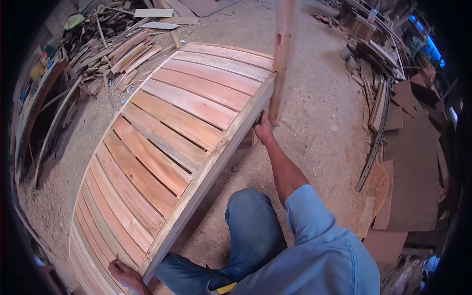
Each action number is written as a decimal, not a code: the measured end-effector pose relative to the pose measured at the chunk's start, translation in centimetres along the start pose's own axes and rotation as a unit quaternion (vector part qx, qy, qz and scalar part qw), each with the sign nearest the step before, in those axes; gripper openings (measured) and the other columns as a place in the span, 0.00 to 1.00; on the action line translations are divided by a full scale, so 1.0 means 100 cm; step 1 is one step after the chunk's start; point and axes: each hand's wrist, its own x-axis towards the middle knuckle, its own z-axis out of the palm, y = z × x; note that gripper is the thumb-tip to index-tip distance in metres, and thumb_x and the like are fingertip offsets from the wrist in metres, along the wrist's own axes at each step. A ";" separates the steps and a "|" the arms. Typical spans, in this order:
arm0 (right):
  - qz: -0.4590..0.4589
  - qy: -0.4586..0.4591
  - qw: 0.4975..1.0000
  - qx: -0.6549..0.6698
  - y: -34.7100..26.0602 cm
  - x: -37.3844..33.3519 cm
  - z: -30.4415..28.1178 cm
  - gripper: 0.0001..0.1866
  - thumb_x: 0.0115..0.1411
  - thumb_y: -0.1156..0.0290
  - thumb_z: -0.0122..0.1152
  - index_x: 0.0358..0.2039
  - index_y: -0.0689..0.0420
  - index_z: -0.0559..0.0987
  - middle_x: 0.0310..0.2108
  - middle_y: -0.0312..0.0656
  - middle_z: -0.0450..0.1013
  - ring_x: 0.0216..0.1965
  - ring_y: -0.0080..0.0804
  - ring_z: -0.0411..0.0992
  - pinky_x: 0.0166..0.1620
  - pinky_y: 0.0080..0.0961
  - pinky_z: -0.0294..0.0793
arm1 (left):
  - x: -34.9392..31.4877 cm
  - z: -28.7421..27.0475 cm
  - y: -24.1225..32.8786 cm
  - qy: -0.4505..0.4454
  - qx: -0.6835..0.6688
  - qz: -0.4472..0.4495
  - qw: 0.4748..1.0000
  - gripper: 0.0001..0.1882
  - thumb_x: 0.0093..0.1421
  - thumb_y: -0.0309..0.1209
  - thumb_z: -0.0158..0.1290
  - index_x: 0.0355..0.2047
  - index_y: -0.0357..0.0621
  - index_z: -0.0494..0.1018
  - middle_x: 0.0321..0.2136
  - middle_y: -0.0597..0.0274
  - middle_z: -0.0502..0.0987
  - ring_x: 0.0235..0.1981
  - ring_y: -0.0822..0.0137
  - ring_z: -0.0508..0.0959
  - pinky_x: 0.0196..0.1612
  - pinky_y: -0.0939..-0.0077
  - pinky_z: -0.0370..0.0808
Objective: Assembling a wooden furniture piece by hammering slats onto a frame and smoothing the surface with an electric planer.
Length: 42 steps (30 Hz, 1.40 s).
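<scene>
A large slatted wooden bed frame (169, 123) stretches out in front of me, with pinkish and tan slats running to a thick side rail (209, 164). At the rail's far end stands an upright wooden post (284, 59). My left hand (129, 275) is low at the near end, over the slats beside the rail. Its fingers are pinched, and a small thin thing shows at their tips, too small to name. My right hand (264, 130) is closed against the rail's outer side near the post. A dark object shows at its fingers, mostly hidden.
Scrap wood (132, 51) is heaped at the far left. Boards and brown sheets (410, 162) lie along the right, beside a long dark metal strip (376, 140). Sawdust covers the floor (319, 147). A yellow-handled tool (226, 288) sits at my waist.
</scene>
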 end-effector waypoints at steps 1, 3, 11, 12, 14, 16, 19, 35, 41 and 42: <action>0.010 -0.001 1.000 0.005 -0.010 -0.002 0.007 0.39 0.62 0.84 0.70 0.73 0.61 0.66 0.66 0.46 0.75 0.66 0.39 0.74 0.71 0.35 0.72 | 0.000 -0.005 0.000 0.001 0.005 0.007 1.000 0.10 0.75 0.30 0.50 0.44 0.33 0.75 0.39 0.44 0.78 0.42 0.45 0.77 0.50 0.52 0.73; 0.027 -0.001 1.000 0.012 -0.027 -0.003 0.009 0.38 0.63 0.82 0.70 0.72 0.61 0.67 0.65 0.47 0.76 0.66 0.39 0.74 0.71 0.35 0.72 | -0.005 -0.014 0.005 0.018 0.043 0.034 0.998 0.18 0.76 0.40 0.52 0.40 0.34 0.80 0.37 0.40 0.81 0.39 0.42 0.80 0.44 0.47 0.76; 0.019 -0.047 0.998 0.030 -0.026 0.017 -0.001 0.41 0.63 0.78 0.72 0.75 0.61 0.65 0.65 0.48 0.77 0.65 0.40 0.75 0.71 0.36 0.71 | -0.006 -0.019 0.009 0.034 0.049 0.061 0.996 0.21 0.76 0.43 0.53 0.37 0.34 0.82 0.35 0.39 0.82 0.36 0.39 0.81 0.39 0.45 0.78; 0.019 -0.041 0.999 0.023 -0.017 0.017 -0.012 0.41 0.63 0.78 0.72 0.75 0.61 0.65 0.65 0.48 0.77 0.65 0.40 0.75 0.71 0.36 0.71 | -0.005 -0.011 0.012 0.027 0.040 0.068 0.997 0.21 0.76 0.43 0.53 0.36 0.34 0.81 0.35 0.39 0.82 0.35 0.39 0.81 0.39 0.45 0.78; 0.001 -0.014 1.000 -0.019 0.003 0.020 -0.008 0.41 0.63 0.79 0.72 0.75 0.60 0.65 0.65 0.48 0.76 0.65 0.40 0.75 0.71 0.35 0.71 | -0.007 -0.010 0.019 0.029 0.032 0.055 0.998 0.22 0.76 0.43 0.53 0.36 0.34 0.81 0.35 0.39 0.82 0.35 0.39 0.81 0.39 0.45 0.78; -0.011 -0.001 0.999 -0.040 0.015 0.021 -0.004 0.41 0.63 0.79 0.71 0.75 0.60 0.65 0.65 0.48 0.76 0.65 0.40 0.75 0.71 0.35 0.71 | -0.008 -0.010 0.025 0.027 0.030 0.033 0.999 0.22 0.76 0.43 0.53 0.36 0.33 0.81 0.35 0.38 0.82 0.35 0.38 0.81 0.39 0.44 0.78; -0.009 -0.010 0.999 0.034 0.021 0.009 0.009 0.41 0.63 0.69 0.76 0.73 0.62 0.67 0.67 0.56 0.75 0.68 0.48 0.74 0.70 0.39 0.72 | -0.007 -0.012 0.024 0.038 0.033 0.043 0.998 0.22 0.76 0.43 0.53 0.36 0.34 0.81 0.35 0.39 0.82 0.36 0.38 0.81 0.40 0.44 0.78; 0.017 -0.057 0.994 0.090 0.011 0.018 0.003 0.43 0.63 0.72 0.75 0.75 0.63 0.65 0.69 0.53 0.73 0.68 0.43 0.74 0.71 0.37 0.71 | -0.005 -0.009 0.019 0.011 0.032 0.006 0.999 0.15 0.77 0.35 0.50 0.43 0.33 0.77 0.38 0.42 0.78 0.40 0.42 0.77 0.48 0.49 0.74; 0.035 -0.029 0.998 0.038 0.008 0.011 -0.001 0.41 0.64 0.73 0.73 0.74 0.64 0.65 0.70 0.56 0.71 0.69 0.49 0.73 0.72 0.38 0.70 | -0.003 0.003 -0.006 -0.003 0.022 -0.008 1.000 0.12 0.77 0.31 0.49 0.47 0.33 0.76 0.41 0.44 0.78 0.43 0.45 0.77 0.51 0.53 0.73; 0.010 -0.011 1.000 -0.012 0.003 0.009 -0.008 0.39 0.64 0.73 0.72 0.73 0.65 0.66 0.69 0.58 0.72 0.68 0.52 0.73 0.71 0.39 0.71 | -0.004 0.007 -0.008 -0.005 0.024 -0.003 1.000 0.12 0.77 0.31 0.49 0.47 0.33 0.76 0.41 0.44 0.78 0.43 0.44 0.77 0.51 0.53 0.73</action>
